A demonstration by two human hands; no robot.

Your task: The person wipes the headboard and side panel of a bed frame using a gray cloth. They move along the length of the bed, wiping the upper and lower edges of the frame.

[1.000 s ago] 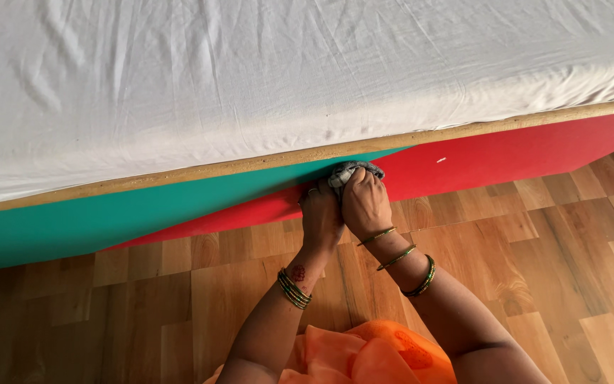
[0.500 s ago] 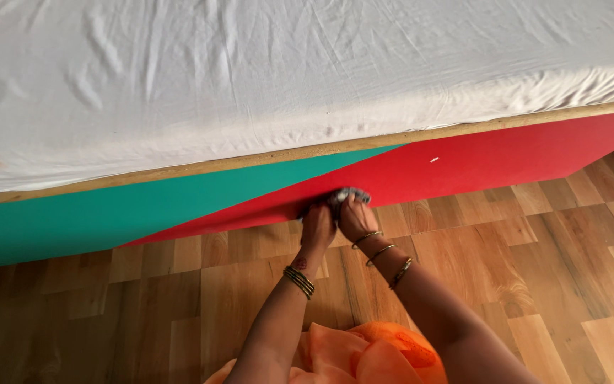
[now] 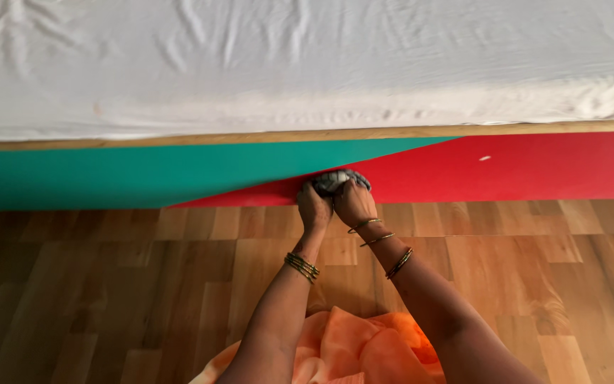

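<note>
Both hands, left hand (image 3: pixel 314 208) and right hand (image 3: pixel 354 203), fingers clamped on a grey cloth (image 3: pixel 337 180), wiping the bed's red panel (image 3: pixel 520 171) (teal panel (image 3: pixel 108 174) leftward); next, steady pressure.

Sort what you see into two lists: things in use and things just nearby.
In use: left hand, right hand, grey cloth, red and green bed panel.
Nearby: white sheet, wooden floor, orange garment, bangles.
</note>
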